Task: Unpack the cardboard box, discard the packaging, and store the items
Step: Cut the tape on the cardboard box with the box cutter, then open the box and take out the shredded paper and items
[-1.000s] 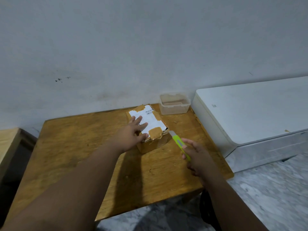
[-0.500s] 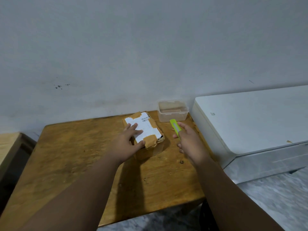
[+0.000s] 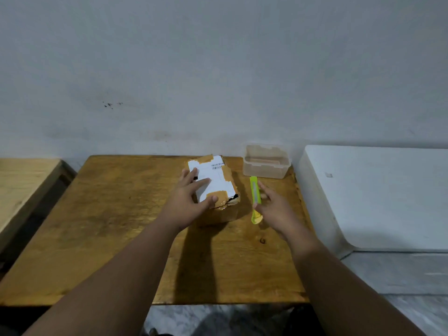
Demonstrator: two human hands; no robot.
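A small cardboard box (image 3: 219, 177) with a white label and brown tape lies on the wooden table (image 3: 109, 214), its near end torn open. My left hand (image 3: 191, 200) rests on top of it, fingers spread over the label and thumb on the near taped edge. A lime-green utility knife (image 3: 254, 189) lies flat on the table just right of the box. My right hand (image 3: 276, 212) is beside the knife with fingers apart, the thumb touching its near part.
A clear plastic container (image 3: 266, 162) without a lid stands at the table's back right corner, beyond the knife. A white flat-topped unit (image 3: 375, 195) adjoins the table's right side. Another wooden surface (image 3: 21, 180) sits to the left. The wall runs behind.
My right hand carried the knife from the box's near end to the right side, laid it on the table and opened. My left hand stayed on the box.
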